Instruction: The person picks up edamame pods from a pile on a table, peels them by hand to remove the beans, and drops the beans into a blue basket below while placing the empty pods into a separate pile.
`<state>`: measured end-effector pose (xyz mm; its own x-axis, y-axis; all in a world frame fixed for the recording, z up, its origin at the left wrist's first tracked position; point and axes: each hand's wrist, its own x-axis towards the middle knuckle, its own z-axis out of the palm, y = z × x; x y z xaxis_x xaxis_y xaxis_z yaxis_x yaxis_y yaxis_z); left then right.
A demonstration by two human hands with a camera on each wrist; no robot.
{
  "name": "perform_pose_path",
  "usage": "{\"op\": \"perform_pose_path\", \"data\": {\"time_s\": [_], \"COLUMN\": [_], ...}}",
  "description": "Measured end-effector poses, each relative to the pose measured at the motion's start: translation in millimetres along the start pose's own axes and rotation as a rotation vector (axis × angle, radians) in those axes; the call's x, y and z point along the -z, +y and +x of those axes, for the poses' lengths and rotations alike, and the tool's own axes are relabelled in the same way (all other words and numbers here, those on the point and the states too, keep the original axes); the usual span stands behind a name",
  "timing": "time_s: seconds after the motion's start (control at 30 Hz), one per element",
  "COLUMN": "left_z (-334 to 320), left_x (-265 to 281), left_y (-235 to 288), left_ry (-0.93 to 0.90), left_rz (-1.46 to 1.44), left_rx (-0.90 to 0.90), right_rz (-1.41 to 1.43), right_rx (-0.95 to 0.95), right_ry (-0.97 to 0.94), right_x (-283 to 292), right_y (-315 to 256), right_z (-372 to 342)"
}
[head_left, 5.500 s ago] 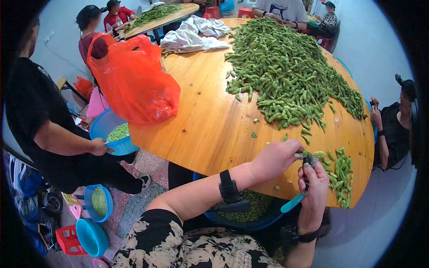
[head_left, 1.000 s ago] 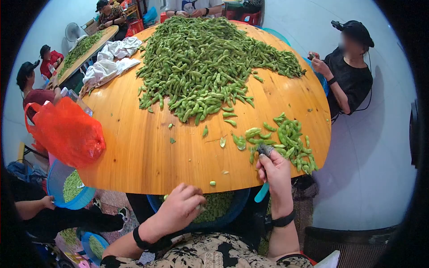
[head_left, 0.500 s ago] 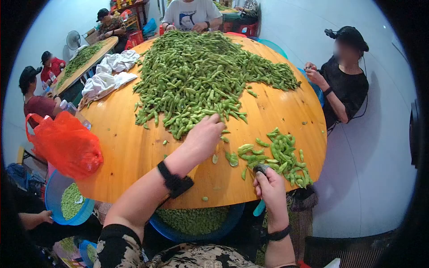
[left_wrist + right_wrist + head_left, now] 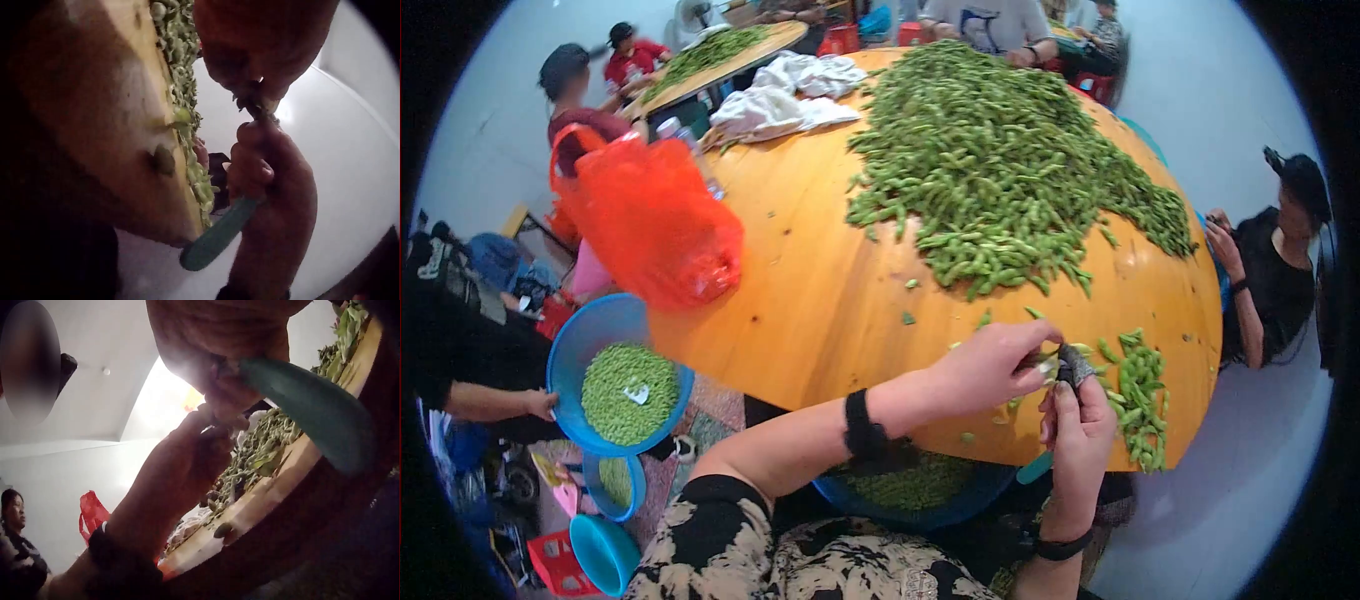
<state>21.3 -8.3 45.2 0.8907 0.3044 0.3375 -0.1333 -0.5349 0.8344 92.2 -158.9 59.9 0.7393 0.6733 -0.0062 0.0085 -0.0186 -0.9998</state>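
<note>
At the table's near edge, my two hands meet fingertip to fingertip. My left hand pinches a small green soybean pod, mostly hidden by the fingers. In my right hand is a tool with a teal handle; the handle sticks out below the palm and its working end is hidden. A dark grey covering shows at the right fingertips. Just right of the hands lies a small heap of pods. The big pile of green pods spreads behind them on the wooden table.
Below the table edge stands a blue tub of shelled beans. A red plastic bag and white cloths lie on the table's left. At left, a person's hand holds a blue basket with beans. Another person sits at right.
My left hand went from above the tub to the pod pile, then back to my right hand, now with a pod. The right hand keeps the tool. The head view has turned left.
</note>
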Motion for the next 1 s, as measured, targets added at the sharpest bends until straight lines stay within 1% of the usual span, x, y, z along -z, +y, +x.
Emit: {"op": "perform_pose_path", "data": {"time_s": [0.03,0.1,0.13,0.2,0.23,0.3,0.33,0.4,0.43,0.5,0.53,0.6,0.63,0.7,0.77,0.83,0.87,0.9,0.93,0.97,1.0], "left_z": [-3,-6,-5,-1,0,0,1,1,0,0,0,2,3,1,-6,-10,-10,-9,-9,-9,-10], "left_x": [1,2,1,0,-1,-1,-4,-5,-4,2,3,2,-2,-9,-13,-8,-4,-2,-3,-2,-2], "left_y": [-3,-12,-17,-26,-29,-34,-38,-41,-41,-39,-40,-41,-46,-49,-45,-40,-39,-38,-38,-39,-41], "left_ry": [0.021,0.081,0.097,0.14,0.15,0.1,0.11,0.182,0.189,0.135,0.143,0.095,0.1,0.121,0.125,0.114,0.062,0.005,-0.018,-0.021,-0.024], "left_rz": [0.007,-0.374,-0.372,-0.387,-0.387,-0.183,-0.184,-0.107,-0.106,-0.218,-0.213,-0.207,-0.204,0.003,0.047,0.079,0.163,0.244,0.225,0.272,0.319], "left_rx": [0.017,0.174,0.178,-0.062,-0.059,-0.137,-0.129,-0.246,-0.233,-0.083,-0.075,-0.048,-0.044,-0.12,-0.134,-0.167,-0.162,-0.163,-0.191,-0.176,-0.162], "right_rz": [-0.017,-0.025,-0.027,-0.058,-0.032,-0.007,-0.006,-0.004,-0.021,-0.056,-0.055,-0.026,-0.027,-0.018,-0.009,-0.042,-0.047,-0.032,-0.019,-0.032,0.011], "right_rx": [0.007,-0.005,-0.009,-0.02,-0.027,-0.036,-0.063,-0.093,-0.086,-0.056,-0.059,-0.045,-0.033,-0.036,-0.035,-0.077,-0.07,-0.073,-0.076,-0.108,-0.09], "right_ry": [0.006,-0.025,-0.025,-0.043,-0.046,-0.06,-0.057,-0.064,-0.053,-0.004,-0.015,0.041,-0.017,-0.033,-0.04,-0.039,-0.014,-0.038,-0.056,-0.056,-0.09], "right_x": [-6,-15,-16,-17,-18,-20,-19,-19,-18,-19,-19,-17,-11,-11,-13,-14,-14,-15,-16,-16,-16], "right_y": [1,4,5,11,13,15,16,17,16,13,12,10,16,19,21,22,23,24,23,21,21], "right_z": [0,0,0,1,2,3,3,3,3,3,4,7,11,12,14,15,15,15,14,13,14]}}
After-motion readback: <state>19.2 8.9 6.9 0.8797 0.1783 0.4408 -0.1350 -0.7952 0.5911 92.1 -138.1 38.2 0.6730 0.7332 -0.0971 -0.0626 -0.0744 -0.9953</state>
